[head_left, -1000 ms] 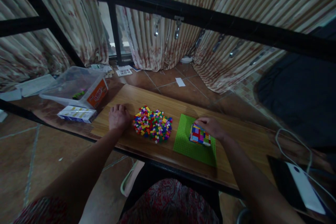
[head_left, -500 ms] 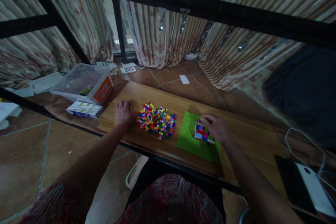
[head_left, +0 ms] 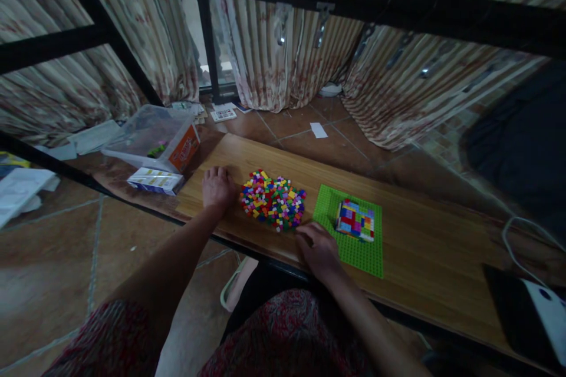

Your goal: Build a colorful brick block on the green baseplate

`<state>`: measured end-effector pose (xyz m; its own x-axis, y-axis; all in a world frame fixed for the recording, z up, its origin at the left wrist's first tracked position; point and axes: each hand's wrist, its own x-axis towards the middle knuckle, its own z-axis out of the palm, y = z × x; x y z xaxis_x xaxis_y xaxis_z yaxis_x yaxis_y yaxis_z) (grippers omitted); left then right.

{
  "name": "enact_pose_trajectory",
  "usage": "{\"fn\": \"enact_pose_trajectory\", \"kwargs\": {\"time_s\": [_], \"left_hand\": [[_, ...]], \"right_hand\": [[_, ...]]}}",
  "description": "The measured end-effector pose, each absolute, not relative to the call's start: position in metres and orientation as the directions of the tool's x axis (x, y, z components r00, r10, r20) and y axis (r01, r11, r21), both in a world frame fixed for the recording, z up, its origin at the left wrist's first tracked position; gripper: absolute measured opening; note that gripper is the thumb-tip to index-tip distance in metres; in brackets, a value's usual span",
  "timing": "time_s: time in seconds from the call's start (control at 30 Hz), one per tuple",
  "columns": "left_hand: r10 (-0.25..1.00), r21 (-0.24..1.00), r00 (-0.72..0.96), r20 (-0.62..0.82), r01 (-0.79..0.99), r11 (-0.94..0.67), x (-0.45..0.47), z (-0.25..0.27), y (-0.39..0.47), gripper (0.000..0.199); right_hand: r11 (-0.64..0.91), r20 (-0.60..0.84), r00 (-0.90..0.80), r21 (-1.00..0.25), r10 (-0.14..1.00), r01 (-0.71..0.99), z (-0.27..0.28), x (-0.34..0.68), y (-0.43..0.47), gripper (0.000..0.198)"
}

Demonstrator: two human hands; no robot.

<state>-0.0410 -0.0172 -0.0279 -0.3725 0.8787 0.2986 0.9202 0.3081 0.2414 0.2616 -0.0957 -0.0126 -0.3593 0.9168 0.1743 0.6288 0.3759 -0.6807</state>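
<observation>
My left hand [head_left: 219, 188] lies on the wooden bench just left of a pile of small coloured building bricks [head_left: 272, 200], its fingers stretched out and holding nothing. By the pile's lower right edge is my right hand [head_left: 319, 248], fingers curled with thumb and forefinger close together; whatever may be between them is hidden. A green baseplate [head_left: 358, 259] lies to the right of the pile, its left edge close to that hand. On the baseplate stands a block-shaped build of multicoloured bricks [head_left: 355, 222], with a patchwork top.
A clear plastic tub [head_left: 150, 135] with an orange label and a small box [head_left: 155, 180] sit at the left end of the wooden bench [head_left: 424, 247]. At the right end lie a black-and-white flat object [head_left: 508, 306] and a white cable [head_left: 515, 247]. Curtains hang behind.
My right hand has left the brick build and moved left and toward me, to the pile's edge. The build's top is now uncovered. My left hand stays beside the pile; the view has shifted slightly.
</observation>
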Motion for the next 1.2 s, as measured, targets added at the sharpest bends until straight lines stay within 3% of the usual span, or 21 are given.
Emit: {"fn": "enact_pose_trajectory", "kwargs": {"time_s": [0.2,0.33,0.47,0.63,0.9,1.2], "left_hand": [[0.875,0.252,-0.376,0.303,0.918,0.307,-0.041,-0.028,-0.017,0.029],[0.879,0.251,-0.371,0.300,0.919,0.303,-0.041,-0.028,-0.018,0.030],[0.883,0.245,-0.357,0.305,0.925,0.290,-0.042,-0.026,-0.017,0.031],[0.881,0.217,-0.358,0.310,0.929,0.301,-0.043,-0.026,-0.017,0.033],[0.885,0.224,-0.359,0.295,0.927,0.301,-0.044,-0.025,-0.016,0.032],[0.888,0.192,-0.340,0.310,0.937,0.292,-0.045,-0.026,-0.015,0.033]], "right_hand": [[0.356,0.197,-0.296,-0.542,0.934,0.761,-0.022,0.247,-0.093,0.012],[0.361,0.215,-0.290,-0.528,0.932,0.768,-0.024,0.242,-0.093,0.014],[0.369,0.224,-0.293,-0.569,0.929,0.735,-0.023,0.241,-0.094,0.018],[0.338,0.216,-0.266,-0.711,0.939,0.617,-0.011,0.253,-0.095,0.017],[0.146,0.224,0.072,-0.814,0.972,0.563,0.011,0.325,-0.062,0.026],[0.140,0.250,0.032,-0.641,0.968,0.754,0.016,0.356,-0.018,0.027]]}}
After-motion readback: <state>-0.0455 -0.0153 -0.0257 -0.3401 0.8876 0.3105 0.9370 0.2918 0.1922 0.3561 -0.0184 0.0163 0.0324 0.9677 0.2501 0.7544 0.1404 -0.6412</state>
